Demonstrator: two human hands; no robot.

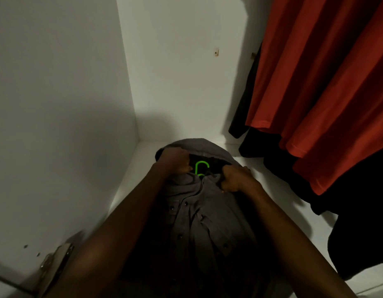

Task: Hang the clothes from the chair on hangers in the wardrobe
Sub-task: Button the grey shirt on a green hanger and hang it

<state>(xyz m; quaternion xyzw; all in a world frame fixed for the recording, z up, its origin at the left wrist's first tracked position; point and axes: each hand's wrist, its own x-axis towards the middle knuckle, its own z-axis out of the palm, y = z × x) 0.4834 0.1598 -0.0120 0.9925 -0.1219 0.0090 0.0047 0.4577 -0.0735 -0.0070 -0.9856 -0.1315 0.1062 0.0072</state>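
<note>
Both forearms reach forward from the lower edge of the view into a white wardrobe [57, 82]. Between them hangs a grey button-front shirt [199, 222], its placket and dark buttons facing the camera, the fabric bunched in folds below the collar. At the neck opening the hook of a bright green hanger [201, 167] stands upright against a dark gap; the rest of the hanger is hidden inside the shirt. Left hand [175, 160]: fingers curled, gripping the shirt's collar fabric just left of the hook. Right hand [235, 178]: fingers curled, gripping the collar fabric just right of the hook. The two hands sit on either side of the hook, near each other but apart. At the right of the wardrobe hang a red garment [328, 82] and, behind and below it, black garments [358, 211], their hems near the wardrobe floor. A metal door hinge [57, 263] shows at lower left on the side panel.
</note>
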